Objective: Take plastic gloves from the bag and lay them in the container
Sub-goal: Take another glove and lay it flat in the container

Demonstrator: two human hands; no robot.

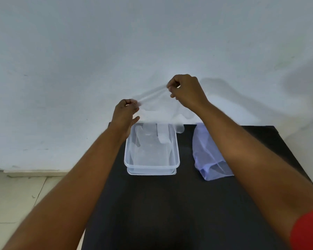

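A clear plastic glove (pixel 157 107) is stretched in the air above the far end of the container. My left hand (pixel 126 112) pinches its lower left edge and my right hand (pixel 185 91) pinches its upper right edge. The glove's fingers hang down toward the container's back rim. The clear rectangular container (pixel 152 166) stands on the black table, with what looks like thin clear plastic lying inside it. A pale blue translucent bag (pixel 204 154) lies to the right of the container, partly hidden under my right forearm.
The black table (pixel 170 204) ends at the far side against a white wall (pixel 116 42). Its left edge drops to a tiled floor (pixel 16 192). A red sleeve (pixel 307 230) shows at the bottom right.
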